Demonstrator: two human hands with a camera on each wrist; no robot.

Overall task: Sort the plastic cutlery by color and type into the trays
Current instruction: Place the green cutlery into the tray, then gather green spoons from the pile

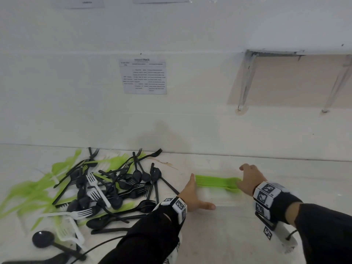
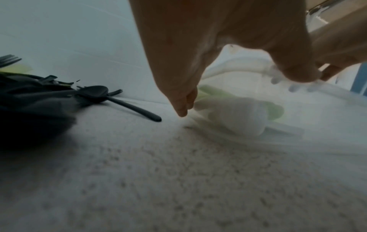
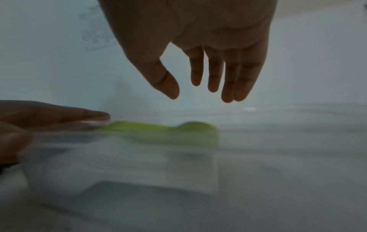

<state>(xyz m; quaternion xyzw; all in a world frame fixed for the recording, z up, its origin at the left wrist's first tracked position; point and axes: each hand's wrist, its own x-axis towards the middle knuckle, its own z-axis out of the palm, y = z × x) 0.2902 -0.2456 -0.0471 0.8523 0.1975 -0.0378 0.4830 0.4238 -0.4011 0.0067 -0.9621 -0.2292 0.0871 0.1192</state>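
Observation:
A clear tray (image 1: 219, 200) lies on the white table right of centre, with a row of green spoons (image 1: 217, 182) in its far part. My left hand (image 1: 196, 195) has straight fingers against the tray's left end, its thumb stretched along the near edge. My right hand (image 1: 247, 180) is at the tray's right end, over the spoon bowls. In the right wrist view my right hand (image 3: 196, 78) hangs with fingers straight, holding nothing, above the green spoons (image 3: 163, 131). The left wrist view shows my left hand (image 2: 178, 70) touching the tray (image 2: 234, 69); it is blurred.
A mixed heap of black cutlery (image 1: 118, 185), green pieces (image 1: 28, 191) and white forks (image 1: 97, 187) covers the table's left side. A black spoon (image 1: 41, 239) lies near the front left edge. The wall runs close behind, and a shelf bracket (image 1: 245, 80) hangs at upper right.

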